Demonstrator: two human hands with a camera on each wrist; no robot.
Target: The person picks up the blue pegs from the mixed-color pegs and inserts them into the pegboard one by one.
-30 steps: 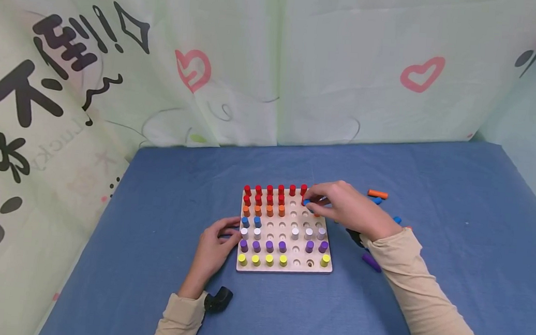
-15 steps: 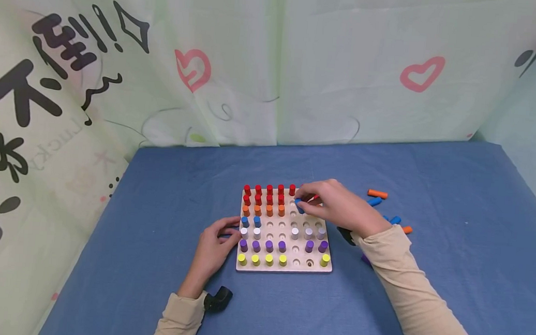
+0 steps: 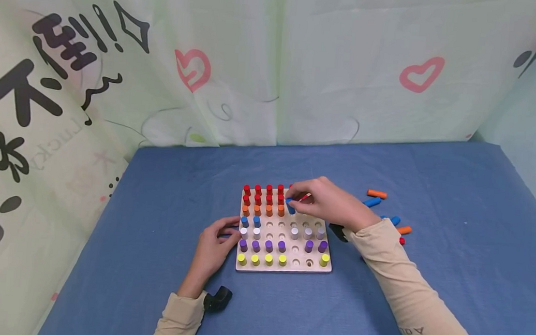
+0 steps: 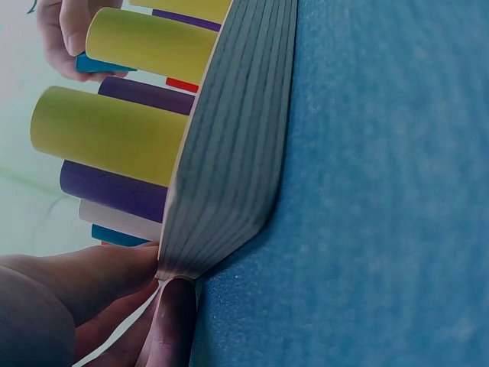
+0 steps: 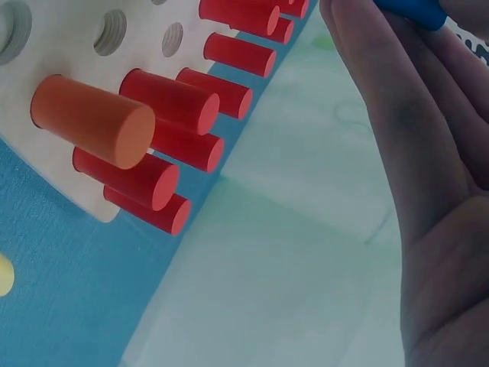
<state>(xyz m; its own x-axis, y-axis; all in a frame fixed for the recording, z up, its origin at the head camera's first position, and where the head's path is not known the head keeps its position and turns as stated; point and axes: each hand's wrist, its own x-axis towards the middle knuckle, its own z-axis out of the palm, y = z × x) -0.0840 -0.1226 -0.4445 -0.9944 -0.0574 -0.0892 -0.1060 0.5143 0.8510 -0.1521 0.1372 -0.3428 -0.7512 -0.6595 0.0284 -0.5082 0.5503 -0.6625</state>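
The right grip [image 3: 325, 200] pinched a blue peg [image 3: 290, 207], long axis tilted, above the board [image 3: 289, 254], beyond empty holes [image 3: 282, 225].

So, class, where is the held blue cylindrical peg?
In the head view, the blue cylindrical peg is in the right hand, over the pale wooden pegboard, just right of four orange cylindrical pegs.

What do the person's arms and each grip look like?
The left sleeve and right sleeve are beige; dark lettering marks the right one. A left wrist device and right wrist device, both black, are worn. The left grip and right grip are gloveless.
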